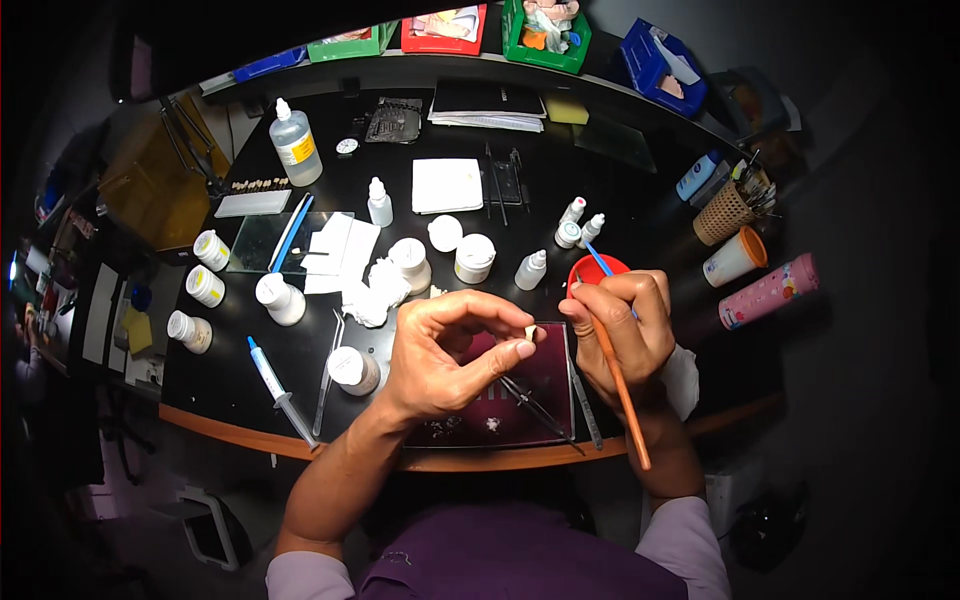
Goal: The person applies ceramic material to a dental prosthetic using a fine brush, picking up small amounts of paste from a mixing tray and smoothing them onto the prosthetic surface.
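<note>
The left hand [440,350] and the right hand [630,320] face each other above the near side of the bench [490,460]. A small ivory piece [531,333] sits in the left hand, pinched between the ends of the thumb and index finger, at that hand's right-hand limit. The piece is too small to read its long axis with confidence.

The right hand's fingers clasp a slim brush [621,392] with an orange-brown handle, pen-fashion. Its long axis slants from the handle's butt, near and right, to the working end, far and left. That end shows only in part among the fingers. From it the ivory piece lies to the left and a little nearer, with a clear gap between the two; the brush's line passes to the right of the piece rather than meeting it.

Just beyond the right hand's fingers stands a red cup [613,264], nearer to that hand than to the left. Below the piece, a dark red slab [556,405] lies on the bench.
</note>
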Demonstrator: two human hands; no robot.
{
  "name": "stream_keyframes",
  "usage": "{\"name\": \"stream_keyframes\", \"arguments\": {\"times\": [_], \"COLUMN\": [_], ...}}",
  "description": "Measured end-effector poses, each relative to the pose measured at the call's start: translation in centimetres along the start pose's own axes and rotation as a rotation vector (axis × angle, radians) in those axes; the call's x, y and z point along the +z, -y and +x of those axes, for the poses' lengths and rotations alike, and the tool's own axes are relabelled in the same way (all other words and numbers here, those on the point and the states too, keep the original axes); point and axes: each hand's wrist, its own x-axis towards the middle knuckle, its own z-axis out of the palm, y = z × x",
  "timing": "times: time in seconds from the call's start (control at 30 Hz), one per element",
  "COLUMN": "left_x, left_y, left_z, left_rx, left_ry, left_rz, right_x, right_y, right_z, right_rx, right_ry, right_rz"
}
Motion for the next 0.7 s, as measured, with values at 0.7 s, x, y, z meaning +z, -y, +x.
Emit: {"name": "stream_keyframes", "arguments": {"times": [0.7], "left_x": [0.2], "left_y": [-0.6], "left_z": [-0.4], "left_rx": [0.151], "left_ry": [0.041], "left_rz": [0.076], "right_x": [1.8], "right_y": [1.6], "right_z": [-0.9], "right_rx": [0.081], "right_ry": [-0.092], "right_rz": [-0.313]}}
